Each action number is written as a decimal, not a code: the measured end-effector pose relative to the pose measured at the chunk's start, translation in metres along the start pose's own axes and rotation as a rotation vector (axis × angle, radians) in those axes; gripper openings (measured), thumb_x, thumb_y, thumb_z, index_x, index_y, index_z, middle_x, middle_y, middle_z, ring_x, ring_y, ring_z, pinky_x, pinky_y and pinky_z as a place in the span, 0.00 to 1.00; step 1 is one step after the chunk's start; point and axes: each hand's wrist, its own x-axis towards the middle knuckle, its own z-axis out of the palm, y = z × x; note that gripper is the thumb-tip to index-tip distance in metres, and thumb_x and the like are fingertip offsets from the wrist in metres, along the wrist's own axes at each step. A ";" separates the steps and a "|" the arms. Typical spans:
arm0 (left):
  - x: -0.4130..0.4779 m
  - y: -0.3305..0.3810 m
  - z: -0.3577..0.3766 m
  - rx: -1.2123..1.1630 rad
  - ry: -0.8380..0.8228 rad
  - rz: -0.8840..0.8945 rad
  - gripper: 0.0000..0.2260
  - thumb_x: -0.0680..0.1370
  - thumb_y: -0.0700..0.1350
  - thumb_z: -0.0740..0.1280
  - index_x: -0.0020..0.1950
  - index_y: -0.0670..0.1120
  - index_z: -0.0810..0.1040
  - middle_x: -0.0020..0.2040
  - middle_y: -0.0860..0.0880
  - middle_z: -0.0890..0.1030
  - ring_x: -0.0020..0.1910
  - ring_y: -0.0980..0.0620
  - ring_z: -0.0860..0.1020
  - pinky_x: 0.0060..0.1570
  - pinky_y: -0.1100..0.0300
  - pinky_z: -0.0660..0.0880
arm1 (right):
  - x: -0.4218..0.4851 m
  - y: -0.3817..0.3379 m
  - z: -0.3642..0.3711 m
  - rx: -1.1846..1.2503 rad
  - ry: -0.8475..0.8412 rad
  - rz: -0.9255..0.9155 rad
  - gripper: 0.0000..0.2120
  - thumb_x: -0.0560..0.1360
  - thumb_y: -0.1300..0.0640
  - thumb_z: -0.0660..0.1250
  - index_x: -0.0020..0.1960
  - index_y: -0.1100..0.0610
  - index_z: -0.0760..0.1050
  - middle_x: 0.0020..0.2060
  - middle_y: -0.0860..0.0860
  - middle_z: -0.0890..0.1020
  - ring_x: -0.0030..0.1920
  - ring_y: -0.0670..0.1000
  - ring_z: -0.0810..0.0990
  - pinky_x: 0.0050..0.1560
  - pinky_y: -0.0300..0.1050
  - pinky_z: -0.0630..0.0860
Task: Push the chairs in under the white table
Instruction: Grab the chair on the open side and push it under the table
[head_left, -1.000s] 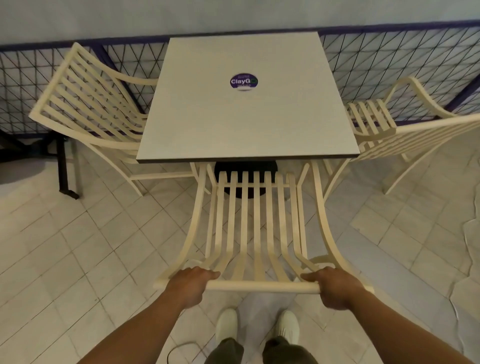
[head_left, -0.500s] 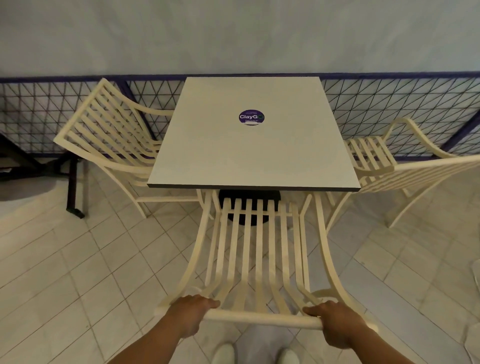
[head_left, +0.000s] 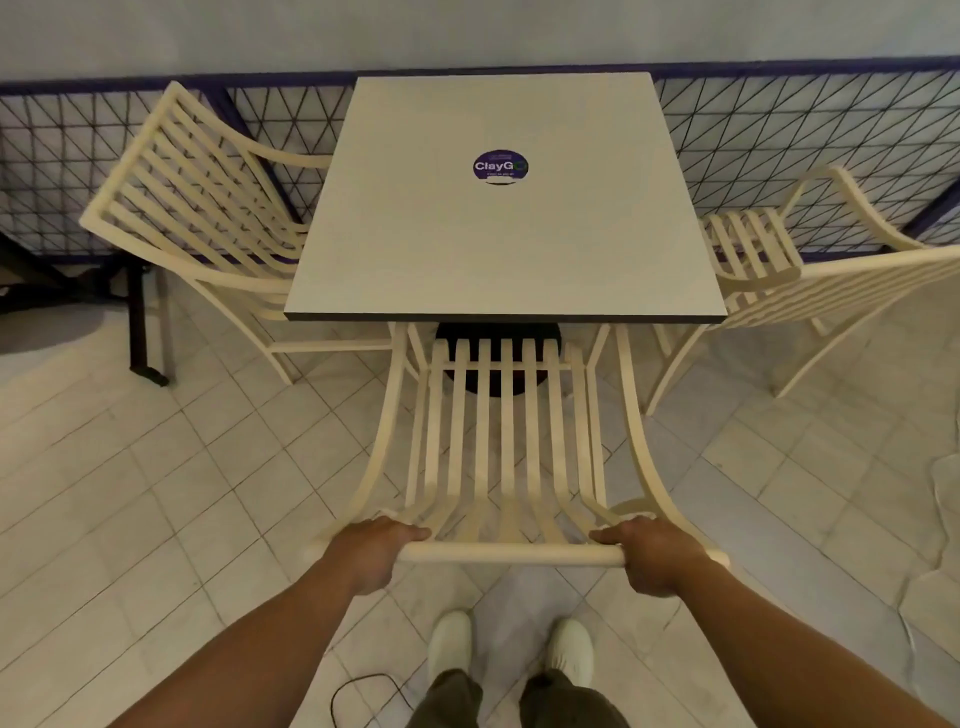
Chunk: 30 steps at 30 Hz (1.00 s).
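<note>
A square white table (head_left: 498, 249) with a round purple sticker (head_left: 500, 166) stands against a mesh railing. Directly in front of me is a cream slatted chair (head_left: 511, 415), its seat partly under the table's near edge. My left hand (head_left: 371, 548) and my right hand (head_left: 652, 553) both grip the chair's top back rail. A second cream chair (head_left: 192, 208) stands at the table's left side, its seat tucked partly under. A third cream chair (head_left: 810, 280) stands at the right, angled and farther out.
A dark purple mesh railing (head_left: 779, 135) runs behind the table along a pale wall. A black metal leg (head_left: 143, 322) of other furniture stands at far left. The floor is pale tile; my white shoes (head_left: 511, 649) and a thin black cable (head_left: 363, 696) are below.
The near chair has slid slightly forward toward the table, and my view has tilted back down so my shoes show again. Both hands keep their grip on the rail.
</note>
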 end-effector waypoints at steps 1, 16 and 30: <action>0.001 -0.001 -0.001 0.001 0.007 -0.007 0.35 0.79 0.34 0.62 0.77 0.65 0.60 0.67 0.48 0.74 0.58 0.46 0.78 0.46 0.58 0.70 | 0.000 0.000 -0.001 0.006 -0.004 0.003 0.32 0.76 0.60 0.64 0.75 0.36 0.63 0.65 0.50 0.76 0.61 0.53 0.76 0.62 0.47 0.74; 0.014 -0.011 -0.005 0.009 0.038 -0.027 0.34 0.77 0.34 0.63 0.76 0.66 0.64 0.62 0.50 0.79 0.53 0.47 0.81 0.47 0.55 0.76 | 0.013 -0.003 -0.004 0.000 0.023 0.021 0.32 0.75 0.59 0.67 0.74 0.36 0.64 0.62 0.48 0.76 0.58 0.51 0.77 0.60 0.47 0.75; 0.015 -0.008 -0.004 0.059 0.046 -0.032 0.35 0.77 0.33 0.63 0.77 0.63 0.63 0.64 0.49 0.78 0.58 0.45 0.79 0.55 0.53 0.76 | 0.014 -0.002 -0.002 -0.025 0.037 0.021 0.32 0.75 0.58 0.67 0.74 0.36 0.64 0.63 0.48 0.76 0.59 0.51 0.77 0.61 0.48 0.75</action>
